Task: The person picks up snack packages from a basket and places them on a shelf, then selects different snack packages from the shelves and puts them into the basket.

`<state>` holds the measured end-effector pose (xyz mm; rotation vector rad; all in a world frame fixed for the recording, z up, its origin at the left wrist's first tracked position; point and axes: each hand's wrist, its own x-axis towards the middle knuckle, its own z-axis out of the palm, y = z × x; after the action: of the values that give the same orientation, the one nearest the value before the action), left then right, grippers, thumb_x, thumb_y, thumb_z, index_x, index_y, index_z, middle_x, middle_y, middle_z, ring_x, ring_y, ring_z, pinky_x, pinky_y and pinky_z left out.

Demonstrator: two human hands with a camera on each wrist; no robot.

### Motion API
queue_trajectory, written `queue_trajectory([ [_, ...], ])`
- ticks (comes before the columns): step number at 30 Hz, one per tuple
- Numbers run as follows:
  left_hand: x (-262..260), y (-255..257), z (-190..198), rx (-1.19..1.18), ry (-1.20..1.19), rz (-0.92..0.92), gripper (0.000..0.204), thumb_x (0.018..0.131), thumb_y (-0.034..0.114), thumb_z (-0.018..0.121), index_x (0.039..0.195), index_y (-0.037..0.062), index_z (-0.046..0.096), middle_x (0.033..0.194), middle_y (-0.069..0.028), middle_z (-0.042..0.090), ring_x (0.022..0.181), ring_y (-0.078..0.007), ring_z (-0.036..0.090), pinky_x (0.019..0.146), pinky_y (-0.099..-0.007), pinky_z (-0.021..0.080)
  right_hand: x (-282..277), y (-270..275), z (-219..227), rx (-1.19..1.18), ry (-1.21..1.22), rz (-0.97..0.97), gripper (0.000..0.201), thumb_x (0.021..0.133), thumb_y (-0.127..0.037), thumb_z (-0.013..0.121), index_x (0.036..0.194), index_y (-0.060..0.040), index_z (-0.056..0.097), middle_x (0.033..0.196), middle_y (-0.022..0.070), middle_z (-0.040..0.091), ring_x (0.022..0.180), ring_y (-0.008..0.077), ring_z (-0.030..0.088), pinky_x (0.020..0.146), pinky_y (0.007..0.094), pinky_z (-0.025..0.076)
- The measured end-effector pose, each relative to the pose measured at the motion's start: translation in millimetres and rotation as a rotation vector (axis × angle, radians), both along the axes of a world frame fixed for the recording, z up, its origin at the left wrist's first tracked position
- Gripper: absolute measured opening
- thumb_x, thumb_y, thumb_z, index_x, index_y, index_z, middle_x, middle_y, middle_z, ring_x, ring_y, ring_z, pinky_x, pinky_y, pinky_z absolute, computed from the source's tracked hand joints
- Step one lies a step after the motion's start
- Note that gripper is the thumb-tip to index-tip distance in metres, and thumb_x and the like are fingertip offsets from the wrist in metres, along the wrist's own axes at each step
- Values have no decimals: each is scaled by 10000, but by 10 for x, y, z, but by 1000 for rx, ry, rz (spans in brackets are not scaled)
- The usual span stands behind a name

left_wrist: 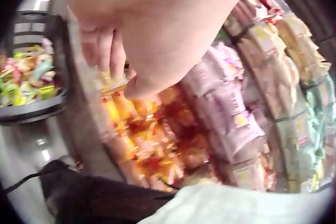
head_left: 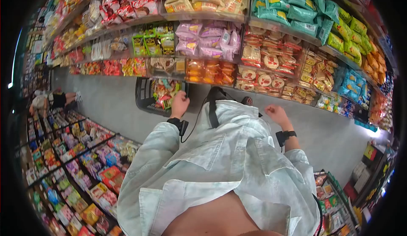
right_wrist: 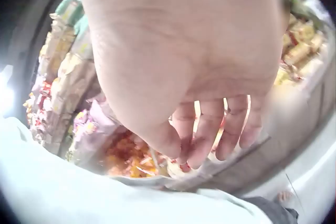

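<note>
My left hand (head_left: 180,105) hangs by the right side of a dark basket (head_left: 140,99) on the floor, which holds colourful packets (head_left: 163,92). Its fingers (left_wrist: 104,50) bend loosely and show nothing held in the left wrist view, where orange packets (left_wrist: 152,134) lie behind them. On the other side of the body my right hand (head_left: 277,114) hangs in front of the shelf's lower bins. In the right wrist view its fingers (right_wrist: 210,129) are slightly spread and loosely bent, the thumb near the index finger, with no thing visible in them.
Tiered bins of wrapped snacks run across the front, with purple packets (head_left: 208,39), red and gold packets (head_left: 265,62) and teal packets (head_left: 292,7). A display of packets (head_left: 76,168) stands at the left, another rack (head_left: 333,202) at the lower right. A crouching person (head_left: 40,103) is far left.
</note>
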<state>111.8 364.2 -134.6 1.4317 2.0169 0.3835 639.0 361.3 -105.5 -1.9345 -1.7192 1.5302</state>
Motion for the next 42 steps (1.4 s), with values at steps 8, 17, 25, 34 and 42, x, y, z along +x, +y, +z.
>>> queue_trajectory([
  [8,321,-3147,-465,-863,-232,238,312,793,227,781,1026,33,707,915,-161,733,888,-356,714,820,-442,569,983,-1746,-2068,-827,-72,-438,171,901,-226,688,987,-87,734,867,44,746,724,176,684,655,376,535],
  [17,529,-4172,-430,-700,-376,636,267,827,240,744,992,34,707,937,-160,727,908,-352,702,816,-435,552,200,-1223,-1943,-423,138,-286,172,954,-223,668,1048,-85,707,879,17,719,743,123,672,623,266,533],
  [25,719,-4945,-1133,-431,-583,829,242,857,252,711,963,34,706,955,-159,723,925,-349,692,813,-428,538,-558,-819,-1499,-327,80,-227,154,957,-236,669,1051,-122,713,907,0,715,775,97,667,659,254,536],
  [34,162,-6514,-1447,-442,-738,1075,237,862,263,683,782,41,676,798,-126,733,772,-284,731,678,-476,556,-1721,-1453,-927,-529,-199,132,249,955,-289,654,1138,-130,707,1033,10,722,891,162,678,791,332,530],
  [42,-689,-6860,-1798,-502,-415,527,219,876,282,644,900,73,705,851,-96,698,713,-265,669,630,-415,556,-2782,-1089,-923,-349,-116,298,246,1008,-272,605,1167,-107,693,1062,24,731,905,144,678,798,304,543],
])
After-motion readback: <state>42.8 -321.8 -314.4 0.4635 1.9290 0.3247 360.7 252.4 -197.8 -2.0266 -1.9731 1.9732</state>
